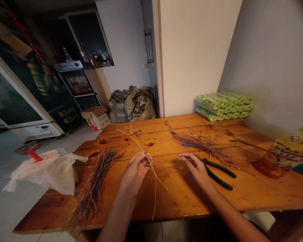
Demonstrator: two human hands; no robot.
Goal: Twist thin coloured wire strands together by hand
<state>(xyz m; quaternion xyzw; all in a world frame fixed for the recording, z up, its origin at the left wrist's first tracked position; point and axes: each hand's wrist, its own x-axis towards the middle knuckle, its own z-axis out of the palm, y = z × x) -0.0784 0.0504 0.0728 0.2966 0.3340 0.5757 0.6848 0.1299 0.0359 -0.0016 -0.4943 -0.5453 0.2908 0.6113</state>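
My left hand [136, 169] is closed around the middle of a few thin yellow wires [155, 174]. Their ends fan out above and below my fingers, and two hang down toward the table's front edge. Apart from it, my right hand [195, 168] hovers over the table with thumb and fingertips drawn together; whatever lies between them is too small to make out. Pliers with dark green handles [218, 171] rest just right of that hand, their jaws partly hidden behind it. Left of my left hand lies a thick bundle of multicoloured wires [97, 183].
Another pile of wires [197, 141], bluish and copper-toned, spreads behind the pliers on the wooden table [176, 198]. Green-wrapped rolls [224, 106] are stacked at the back right. A drink bottle [285, 154] stands at the right. A white plastic bag [50, 171] sits at the left edge.
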